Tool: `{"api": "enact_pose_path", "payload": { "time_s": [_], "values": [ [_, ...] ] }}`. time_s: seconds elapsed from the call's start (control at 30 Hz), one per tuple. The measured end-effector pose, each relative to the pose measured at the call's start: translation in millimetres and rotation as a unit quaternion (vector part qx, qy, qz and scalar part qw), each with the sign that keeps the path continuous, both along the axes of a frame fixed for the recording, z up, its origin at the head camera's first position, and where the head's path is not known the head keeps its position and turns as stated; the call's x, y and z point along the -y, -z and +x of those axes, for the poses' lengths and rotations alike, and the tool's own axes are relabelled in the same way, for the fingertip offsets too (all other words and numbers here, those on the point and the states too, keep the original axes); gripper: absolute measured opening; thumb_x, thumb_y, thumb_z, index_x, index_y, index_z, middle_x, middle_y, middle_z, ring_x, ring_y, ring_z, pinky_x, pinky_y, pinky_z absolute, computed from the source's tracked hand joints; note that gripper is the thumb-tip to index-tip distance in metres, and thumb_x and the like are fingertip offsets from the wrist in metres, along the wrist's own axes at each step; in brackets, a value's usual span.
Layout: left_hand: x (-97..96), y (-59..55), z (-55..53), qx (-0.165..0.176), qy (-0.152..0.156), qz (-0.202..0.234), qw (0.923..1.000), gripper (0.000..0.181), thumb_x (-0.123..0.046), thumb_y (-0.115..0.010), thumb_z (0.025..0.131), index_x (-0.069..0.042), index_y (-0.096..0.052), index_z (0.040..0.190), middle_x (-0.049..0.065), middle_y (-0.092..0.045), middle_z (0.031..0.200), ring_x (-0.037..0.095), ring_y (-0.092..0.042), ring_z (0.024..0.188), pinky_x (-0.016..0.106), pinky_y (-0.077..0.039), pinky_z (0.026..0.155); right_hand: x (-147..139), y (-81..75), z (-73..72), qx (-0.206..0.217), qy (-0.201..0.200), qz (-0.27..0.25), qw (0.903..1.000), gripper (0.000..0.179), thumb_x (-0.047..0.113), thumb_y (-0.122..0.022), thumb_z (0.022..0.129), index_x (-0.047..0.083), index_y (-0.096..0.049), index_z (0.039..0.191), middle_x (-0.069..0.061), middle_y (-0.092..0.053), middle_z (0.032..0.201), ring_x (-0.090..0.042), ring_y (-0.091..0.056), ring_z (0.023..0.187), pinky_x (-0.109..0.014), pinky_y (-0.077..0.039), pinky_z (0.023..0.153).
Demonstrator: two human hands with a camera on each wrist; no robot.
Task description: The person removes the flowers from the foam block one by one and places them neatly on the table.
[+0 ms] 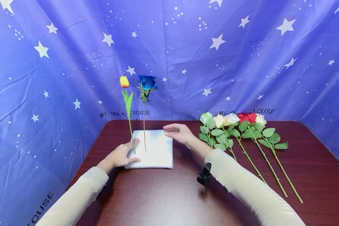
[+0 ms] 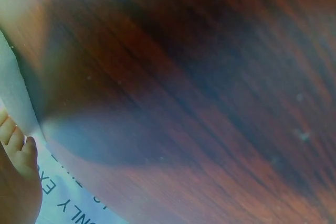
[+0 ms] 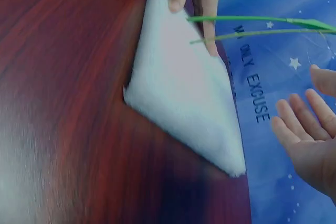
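Observation:
A white foam block point(image 1: 158, 150) lies on the table with two artificial flowers standing in it. The yellow-orange tulip point(image 1: 124, 82) leans slightly at the left. Beside it the blue rose point(image 1: 147, 82) is upright on a thin stem. My left hand point(image 1: 121, 156) rests on the block's left side, thumb and fingers spread around the tulip's stem base without pinching it. Over the block's back right corner is my right hand point(image 1: 180, 133), holding nothing, its fingers point(image 3: 302, 121) extended and apart from the block in the right wrist view. The left wrist view mostly shows blurred tabletop.
Several artificial roses lie side by side on the right of the table, among them a pale green rose point(image 1: 206, 117) and a red rose point(image 1: 247, 118). My right forearm crosses some stems. A blue starry cloth point(image 1: 186, 40) hangs behind the brown table point(image 1: 147, 201).

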State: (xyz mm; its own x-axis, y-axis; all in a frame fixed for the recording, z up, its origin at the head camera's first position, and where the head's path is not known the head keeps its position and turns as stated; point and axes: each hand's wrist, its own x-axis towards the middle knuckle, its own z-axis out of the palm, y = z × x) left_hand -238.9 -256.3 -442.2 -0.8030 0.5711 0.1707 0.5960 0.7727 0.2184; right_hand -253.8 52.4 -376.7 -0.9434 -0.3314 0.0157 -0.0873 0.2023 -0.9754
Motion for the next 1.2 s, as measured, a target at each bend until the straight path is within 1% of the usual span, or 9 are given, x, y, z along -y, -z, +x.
{"api": "enact_pose_path", "payload": {
  "time_s": [0.07, 0.13, 0.27, 0.43, 0.53, 0.63, 0.8, 1.0, 1.2],
  "values": [
    [-0.6, -0.1, 0.1, 0.001, -0.001, -0.002, 1.0, 0.084, -0.05, -0.071, 0.08, -0.002, -0.043, 0.143, 0.018, -0.044, 0.149, 0.036, -0.045, 0.135, 0.049, -0.042, 0.107, 7, 0.1, 0.7, 0.004, -0.009, -0.014, 0.9999, 0.038, 0.008, -0.067, 0.087, 0.002, -0.063, 0.124, -0.02, -0.064, 0.126, -0.025, -0.064, 0.115, -0.031, -0.054, 0.095],
    [-1.5, -0.8, 0.0, 0.008, -0.005, -0.005, 0.9999, 0.085, -0.05, -0.071, 0.08, -0.003, -0.042, 0.144, 0.017, -0.043, 0.15, 0.034, -0.044, 0.136, 0.049, -0.041, 0.108, 13, 0.3, 1.1, 0.01, -0.013, -0.022, 0.9996, 0.039, 0.008, -0.068, 0.087, 0.002, -0.062, 0.125, -0.02, -0.063, 0.127, -0.027, -0.063, 0.117, -0.032, -0.053, 0.097],
    [-3.1, -2.1, -0.4, 0.02, -0.011, -0.009, 0.9997, 0.085, -0.05, -0.07, 0.081, -0.004, -0.04, 0.146, 0.016, -0.041, 0.151, 0.033, -0.043, 0.138, 0.048, -0.04, 0.11, 25, -0.1, 2.4, 0.008, -0.013, -0.021, 0.9997, 0.04, 0.009, -0.069, 0.087, 0.003, -0.062, 0.126, -0.019, -0.062, 0.129, -0.026, -0.064, 0.116, -0.032, -0.053, 0.096],
    [-3.7, -1.6, -0.4, 0.024, -0.011, -0.006, 0.9996, 0.085, -0.049, -0.07, 0.081, -0.004, -0.039, 0.146, 0.016, -0.041, 0.151, 0.033, -0.044, 0.137, 0.047, -0.04, 0.11, 40, -0.4, 1.7, -0.014, -0.034, -0.055, 0.9978, 0.041, 0.006, -0.067, 0.088, -0.001, -0.059, 0.127, -0.024, -0.06, 0.129, -0.029, -0.063, 0.118, -0.032, -0.053, 0.096],
    [-3.7, -0.3, 0.1, 0.018, -0.008, -0.005, 0.9998, 0.085, -0.049, -0.07, 0.081, -0.003, -0.04, 0.145, 0.017, -0.042, 0.15, 0.033, -0.044, 0.136, 0.047, -0.041, 0.109, 48, -1.5, 0.8, -0.02, -0.049, -0.073, 0.996, 0.042, 0.003, -0.065, 0.088, -0.003, -0.057, 0.129, -0.027, -0.059, 0.13, -0.032, -0.061, 0.12, -0.032, -0.053, 0.097],
    [-3.9, 1.1, 0.7, 0.013, -0.006, -0.003, 0.9999, 0.085, -0.049, -0.07, 0.081, -0.003, -0.04, 0.145, 0.017, -0.042, 0.15, 0.032, -0.045, 0.136, 0.046, -0.04, 0.11, 55, -2.9, 1.1, -0.016, -0.061, -0.08, 0.9948, 0.044, 0.002, -0.064, 0.088, -0.003, -0.055, 0.131, -0.026, -0.058, 0.132, -0.033, -0.059, 0.122, -0.032, -0.052, 0.099],
    [-4.1, 1.8, 1.5, 0.012, -0.009, -0.002, 0.9999, 0.085, -0.049, -0.07, 0.081, -0.003, -0.04, 0.146, 0.018, -0.042, 0.15, 0.033, -0.045, 0.136, 0.047, -0.04, 0.11, 62, -3.9, 5.1, 0.006, -0.072, -0.094, 0.993, 0.051, 0.001, -0.064, 0.088, 0.0, -0.049, 0.137, -0.023, -0.055, 0.136, -0.033, -0.055, 0.127, -0.034, -0.048, 0.104],
    [-4.2, -1.4, 3.1, 0.014, -0.016, -0.003, 0.9998, 0.086, -0.049, -0.07, 0.081, -0.002, -0.039, 0.145, 0.019, -0.042, 0.149, 0.034, -0.045, 0.136, 0.048, -0.041, 0.109, 65, -4.0, 11.9, 0.007, -0.088, -0.093, 0.9917, 0.052, 0.002, -0.063, 0.089, 0.0, -0.047, 0.139, -0.023, -0.054, 0.137, -0.033, -0.055, 0.127, -0.032, -0.048, 0.104],
    [-4.6, -3.1, 2.9, 0.024, -0.015, -0.001, 0.9996, 0.086, -0.048, -0.07, 0.081, -0.002, -0.038, 0.146, 0.019, -0.041, 0.15, 0.034, -0.044, 0.136, 0.048, -0.039, 0.11, 66, -1.9, 16.0, -0.017, -0.096, -0.084, 0.9917, 0.044, 0.002, -0.063, 0.09, -0.005, -0.052, 0.132, -0.027, -0.058, 0.13, -0.031, -0.061, 0.119, -0.028, -0.052, 0.098]
  ]
}}
